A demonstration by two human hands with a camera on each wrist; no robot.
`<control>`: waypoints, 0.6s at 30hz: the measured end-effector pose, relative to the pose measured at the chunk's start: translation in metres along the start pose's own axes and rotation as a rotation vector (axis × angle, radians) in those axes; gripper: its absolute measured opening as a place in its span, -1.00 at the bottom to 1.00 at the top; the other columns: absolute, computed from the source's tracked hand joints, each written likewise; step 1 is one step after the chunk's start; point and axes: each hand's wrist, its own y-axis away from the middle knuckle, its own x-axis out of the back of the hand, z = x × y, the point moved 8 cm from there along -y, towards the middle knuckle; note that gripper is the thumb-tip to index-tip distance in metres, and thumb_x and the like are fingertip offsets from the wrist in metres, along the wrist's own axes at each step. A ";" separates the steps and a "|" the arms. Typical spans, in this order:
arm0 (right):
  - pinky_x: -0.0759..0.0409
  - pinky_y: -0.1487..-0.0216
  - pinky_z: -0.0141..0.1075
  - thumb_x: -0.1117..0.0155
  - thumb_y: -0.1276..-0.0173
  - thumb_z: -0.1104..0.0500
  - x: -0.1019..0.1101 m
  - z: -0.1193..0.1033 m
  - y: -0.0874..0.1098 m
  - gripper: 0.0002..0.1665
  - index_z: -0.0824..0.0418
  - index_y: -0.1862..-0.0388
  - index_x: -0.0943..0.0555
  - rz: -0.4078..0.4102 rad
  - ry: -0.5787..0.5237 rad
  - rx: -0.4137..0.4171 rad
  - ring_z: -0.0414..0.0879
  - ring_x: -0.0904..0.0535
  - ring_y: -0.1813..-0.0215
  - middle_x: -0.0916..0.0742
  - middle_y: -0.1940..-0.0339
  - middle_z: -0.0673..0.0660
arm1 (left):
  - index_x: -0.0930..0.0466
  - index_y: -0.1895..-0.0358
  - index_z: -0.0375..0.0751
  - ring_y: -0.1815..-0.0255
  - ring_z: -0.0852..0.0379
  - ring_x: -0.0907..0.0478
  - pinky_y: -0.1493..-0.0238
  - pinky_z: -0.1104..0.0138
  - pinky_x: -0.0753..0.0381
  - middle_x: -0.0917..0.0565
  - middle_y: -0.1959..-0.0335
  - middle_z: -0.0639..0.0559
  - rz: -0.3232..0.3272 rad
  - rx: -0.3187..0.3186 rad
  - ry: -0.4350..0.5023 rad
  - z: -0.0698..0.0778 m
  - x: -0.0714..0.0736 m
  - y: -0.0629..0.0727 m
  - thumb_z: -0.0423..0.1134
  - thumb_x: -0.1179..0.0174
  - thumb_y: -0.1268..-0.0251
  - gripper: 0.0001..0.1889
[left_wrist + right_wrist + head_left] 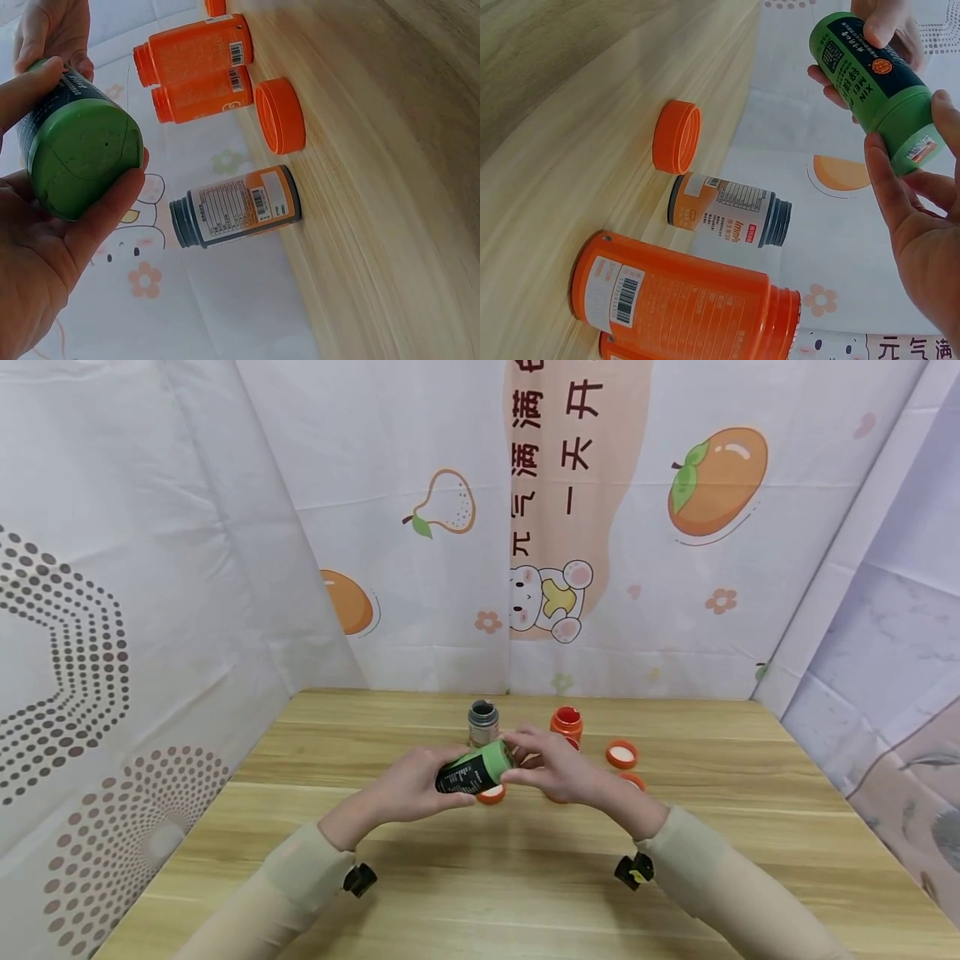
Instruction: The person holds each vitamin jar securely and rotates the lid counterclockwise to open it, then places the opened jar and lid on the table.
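Observation:
A green bottle with a dark label (pixel 465 775) is held tilted above the table, its base toward the left and its cap toward the right. My left hand (pixel 412 787) grips the bottle's body, thumb on one side and fingers on the other. The fingers and thumb of my right hand (pixel 561 768) are round the green cap (pixel 904 129), which sits on the bottle. Behind the hands stands an uncapped grey bottle (pixel 238 206). Two uncapped orange bottles (pixel 196 52) stand to its right, partly hidden by my right hand in the head view.
An orange cap (pixel 622 754) lies on the wooden table (pixel 480 902) right of the orange bottles, with another (pixel 634 781) partly behind my right wrist. One more orange cap (pixel 492 795) lies below the green bottle. Printed curtains (pixel 420 668) hang behind and beside the table.

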 end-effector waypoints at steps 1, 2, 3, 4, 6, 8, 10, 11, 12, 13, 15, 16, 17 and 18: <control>-0.63 0.08 -0.24 -0.40 -0.27 0.22 0.000 0.000 0.001 -0.36 0.48 -0.26 -0.46 0.000 0.000 0.011 -0.02 -0.64 0.10 -0.57 0.06 0.18 | -0.54 -0.16 -0.08 0.40 0.30 -0.55 0.40 0.38 -0.56 -0.63 0.27 0.20 -0.001 -0.001 0.001 0.000 0.000 0.000 -0.03 -0.39 -0.17 -0.50; -0.62 0.07 -0.24 -0.41 -0.25 0.22 0.000 -0.002 0.001 -0.35 0.46 -0.26 -0.46 -0.004 0.000 0.023 -0.02 -0.64 0.10 -0.56 0.05 0.18 | -0.55 -0.16 -0.08 0.41 0.30 -0.55 0.40 0.37 -0.56 -0.63 0.27 0.20 -0.008 -0.003 0.009 -0.001 -0.001 0.000 -0.03 -0.39 -0.17 -0.50; -0.62 0.07 -0.25 -0.42 -0.23 0.24 -0.001 -0.004 0.002 -0.35 0.44 -0.27 -0.46 -0.008 0.015 0.046 -0.02 -0.65 0.10 -0.56 0.03 0.18 | -0.56 -0.14 -0.08 0.41 0.29 -0.55 0.41 0.36 -0.57 -0.64 0.27 0.21 -0.014 -0.009 0.029 -0.001 -0.001 0.000 -0.03 -0.40 -0.17 -0.51; -0.62 0.07 -0.27 -0.44 -0.22 0.23 -0.002 -0.007 0.004 -0.33 0.40 -0.28 -0.46 -0.015 0.043 0.065 -0.03 -0.64 0.08 -0.56 0.02 0.17 | -0.56 -0.14 -0.07 0.40 0.29 -0.56 0.39 0.36 -0.58 -0.64 0.27 0.21 -0.024 -0.011 0.052 -0.002 -0.003 0.001 -0.04 -0.40 -0.17 -0.52; -0.61 0.07 -0.31 -0.47 -0.18 0.24 -0.003 -0.013 0.006 -0.31 0.35 -0.28 -0.47 -0.031 0.091 0.111 -0.05 -0.63 0.05 -0.55 -0.02 0.17 | -0.55 -0.17 -0.07 0.38 0.27 -0.56 0.37 0.34 -0.58 -0.64 0.25 0.21 -0.042 -0.015 0.095 -0.002 -0.005 0.003 -0.05 -0.40 -0.17 -0.51; -0.60 0.07 -0.35 -0.49 -0.16 0.23 -0.003 -0.018 0.008 -0.30 0.29 -0.29 -0.47 -0.044 0.133 0.152 -0.07 -0.62 0.03 -0.54 -0.06 0.16 | -0.54 -0.18 -0.06 0.39 0.26 -0.56 0.37 0.34 -0.59 -0.64 0.25 0.20 -0.060 -0.010 0.134 -0.002 -0.007 0.006 -0.05 -0.39 -0.18 -0.50; -0.60 0.08 -0.37 -0.50 -0.15 0.22 -0.002 -0.020 0.008 -0.30 0.29 -0.28 -0.48 -0.045 0.160 0.168 -0.08 -0.63 0.03 -0.55 -0.07 0.17 | -0.51 -0.23 -0.06 0.39 0.26 -0.56 0.36 0.33 -0.58 -0.64 0.24 0.18 -0.065 0.003 0.138 -0.002 -0.008 0.007 -0.04 -0.38 -0.19 -0.47; -0.60 0.08 -0.34 -0.50 -0.15 0.23 -0.002 -0.021 0.008 -0.30 0.30 -0.27 -0.48 -0.046 0.150 0.171 -0.07 -0.64 0.04 -0.55 -0.07 0.18 | -0.51 -0.24 -0.08 0.41 0.27 -0.56 0.38 0.34 -0.58 -0.64 0.25 0.17 -0.064 0.008 0.129 -0.001 -0.007 0.007 -0.03 -0.38 -0.19 -0.45; -0.61 0.08 -0.33 -0.50 -0.14 0.24 -0.001 -0.020 0.008 -0.30 0.31 -0.27 -0.48 -0.046 0.140 0.168 -0.06 -0.65 0.05 -0.55 -0.07 0.18 | -0.51 -0.24 -0.09 0.41 0.27 -0.55 0.38 0.34 -0.57 -0.64 0.26 0.17 -0.063 0.014 0.122 -0.001 -0.007 0.007 0.00 -0.37 -0.19 -0.44; -0.61 0.08 -0.31 -0.50 -0.14 0.25 0.000 -0.020 0.008 -0.30 0.31 -0.27 -0.48 -0.046 0.130 0.164 -0.05 -0.65 0.06 -0.55 -0.07 0.19 | -0.51 -0.24 -0.09 0.42 0.28 -0.55 0.39 0.34 -0.57 -0.64 0.26 0.17 -0.064 0.020 0.114 -0.001 -0.006 0.006 0.01 -0.37 -0.19 -0.44; -0.62 0.08 -0.30 -0.50 -0.13 0.28 0.000 -0.018 0.008 -0.29 0.31 -0.27 -0.47 -0.049 0.108 0.152 -0.04 -0.65 0.06 -0.56 -0.07 0.19 | -0.51 -0.23 -0.10 0.41 0.28 -0.55 0.38 0.34 -0.57 -0.64 0.26 0.17 -0.062 0.026 0.102 0.000 -0.006 0.006 0.03 -0.37 -0.19 -0.43; -0.62 0.08 -0.28 -0.50 -0.13 0.29 0.000 -0.017 0.008 -0.29 0.30 -0.28 -0.47 -0.051 0.093 0.142 -0.04 -0.64 0.06 -0.56 -0.07 0.19 | -0.52 -0.22 -0.11 0.41 0.28 -0.55 0.38 0.34 -0.57 -0.64 0.25 0.17 -0.061 0.026 0.098 0.000 -0.006 0.006 0.02 -0.37 -0.19 -0.44; -0.62 0.08 -0.27 -0.50 -0.13 0.30 0.000 -0.016 0.008 -0.29 0.28 -0.28 -0.47 -0.052 0.074 0.130 -0.04 -0.63 0.05 -0.55 -0.07 0.18 | -0.52 -0.22 -0.12 0.39 0.28 -0.55 0.37 0.35 -0.57 -0.64 0.24 0.16 -0.059 0.024 0.097 0.000 -0.006 0.006 0.02 -0.37 -0.19 -0.44; -0.62 0.08 -0.28 -0.50 -0.13 0.31 0.000 -0.015 0.008 -0.29 0.27 -0.28 -0.47 -0.050 0.061 0.119 -0.03 -0.62 0.05 -0.56 -0.07 0.17 | -0.52 -0.22 -0.12 0.37 0.28 -0.55 0.36 0.35 -0.57 -0.65 0.22 0.15 -0.054 0.021 0.092 0.001 -0.006 0.005 0.02 -0.37 -0.19 -0.44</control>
